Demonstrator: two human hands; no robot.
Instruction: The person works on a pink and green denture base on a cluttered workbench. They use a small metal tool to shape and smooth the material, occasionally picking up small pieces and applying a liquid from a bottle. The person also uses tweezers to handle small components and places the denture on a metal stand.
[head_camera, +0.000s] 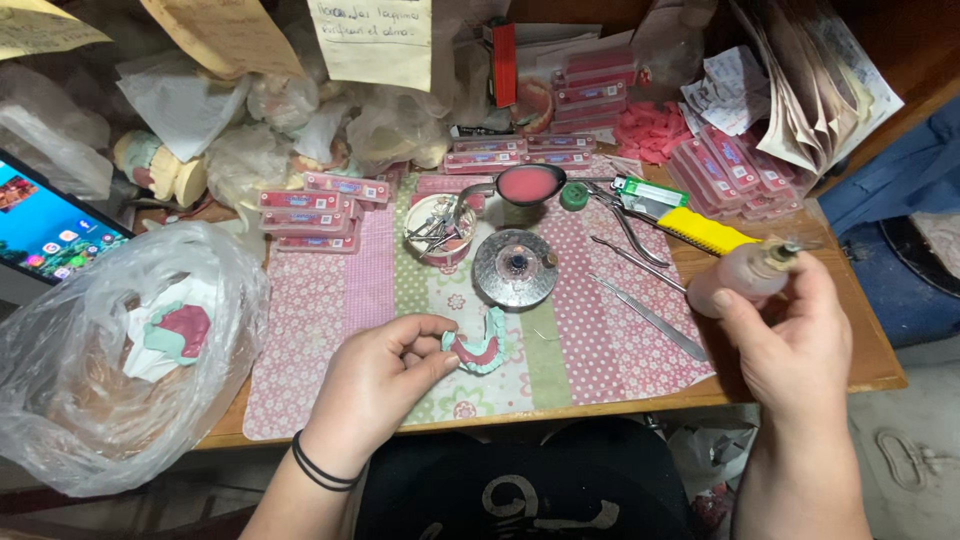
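2 hands work over a crowded wooden bench (870, 365), and the biggest soft shape on it is the crinkled clear plastic bag (110, 370) at the left, with a pale green and dark red dental cast showing inside. Under the work lies a quilted fabric mat (580, 340) — pink dotted panels beside floral ones, matte and slightly puckered. Behind it stand stacks of flat pink plastic cases (310, 210), glossy and rectangular. At the mat's centre sits a round metal burner (515, 268), shiny and domed, with a small tub of metal burs (438, 228) just beside it and slim steel hand instruments (650, 318) lying to the right.

The right hand (790, 350) is clenched around a frosted squeeze bottle (740, 280), tilted, its nozzle pointing away to the right. The left hand (385, 375) pinches the dental model (478, 348) — a horseshoe of mint-green stone with pink wax — between thumb and fingertips, low over the mat near the front edge.

As a judgement, steadying the model on the mat and bringing the nozzle close would keep any liquid on the wax alone.
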